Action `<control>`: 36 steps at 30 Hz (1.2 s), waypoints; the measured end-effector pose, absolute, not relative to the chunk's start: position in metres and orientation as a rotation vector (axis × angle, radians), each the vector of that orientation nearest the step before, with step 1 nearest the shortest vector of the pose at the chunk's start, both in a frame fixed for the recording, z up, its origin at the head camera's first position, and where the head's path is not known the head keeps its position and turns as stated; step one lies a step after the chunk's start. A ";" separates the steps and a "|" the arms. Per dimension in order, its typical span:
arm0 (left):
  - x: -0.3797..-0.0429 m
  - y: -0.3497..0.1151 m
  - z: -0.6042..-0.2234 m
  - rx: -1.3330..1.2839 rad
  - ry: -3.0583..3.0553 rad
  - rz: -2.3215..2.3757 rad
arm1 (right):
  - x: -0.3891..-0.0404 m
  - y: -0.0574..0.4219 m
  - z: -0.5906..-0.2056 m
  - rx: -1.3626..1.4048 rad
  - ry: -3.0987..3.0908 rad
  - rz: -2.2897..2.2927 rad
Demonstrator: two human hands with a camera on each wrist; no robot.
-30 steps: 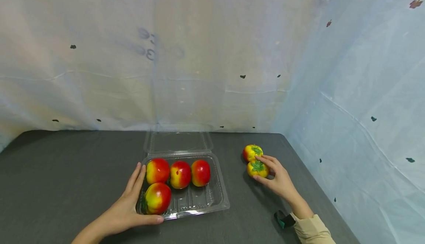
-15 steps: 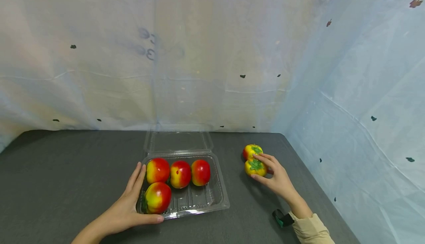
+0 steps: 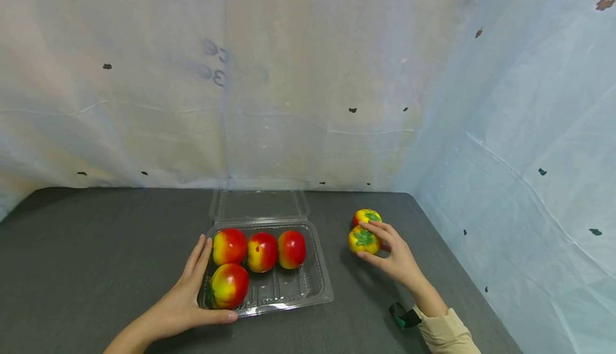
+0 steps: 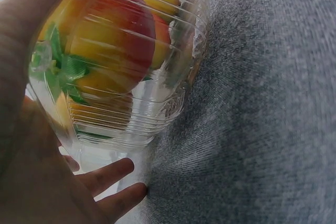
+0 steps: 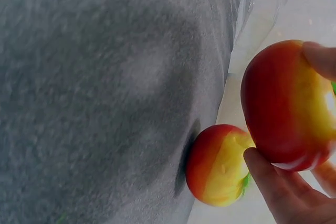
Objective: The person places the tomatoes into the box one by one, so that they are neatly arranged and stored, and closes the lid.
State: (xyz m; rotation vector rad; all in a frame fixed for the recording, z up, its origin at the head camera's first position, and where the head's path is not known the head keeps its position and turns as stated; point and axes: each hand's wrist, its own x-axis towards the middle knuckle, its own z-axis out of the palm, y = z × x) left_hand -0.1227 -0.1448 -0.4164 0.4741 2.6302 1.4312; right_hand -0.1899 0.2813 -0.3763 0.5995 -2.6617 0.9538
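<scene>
A clear plastic clamshell box [image 3: 315, 284] stands on the dark table with its lid folded back. Several red-and-yellow persimmons [image 3: 229, 286] sit in it, filling the back row and the front left. My left hand [image 3: 180, 303] rests against the box's left side, fingers extended, thumb along the front edge. At the right, my right hand [image 3: 399, 260] grips another persimmon [image 5: 283, 106] between thumb and fingers, green calyx upward, raised off the table in the right wrist view. Just behind it one more persimmon [image 5: 212, 169] rests on the table, partly hidden in the head view.
The transparent lid [image 3: 260, 205] lies toward the back edge of the table. A pale plastic sheet [image 3: 308, 76] hangs behind the table and along its right side. A black strap [image 3: 403, 315] hangs by the right wrist, next to a beige sleeve [image 3: 445, 332].
My right hand has moved a little left with the persimmon, which shifts away from its first spot and now overlaps the one behind. The left hand and the box stay put.
</scene>
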 end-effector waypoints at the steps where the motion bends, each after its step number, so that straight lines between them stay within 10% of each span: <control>1: -0.123 -0.145 -0.416 0.472 2.631 1.429 | -0.190 0.280 -0.376 0.606 -2.660 0.960; 36: -0.126 -0.145 -0.413 0.449 2.614 1.414 | -0.183 0.238 -0.365 0.757 -2.578 1.059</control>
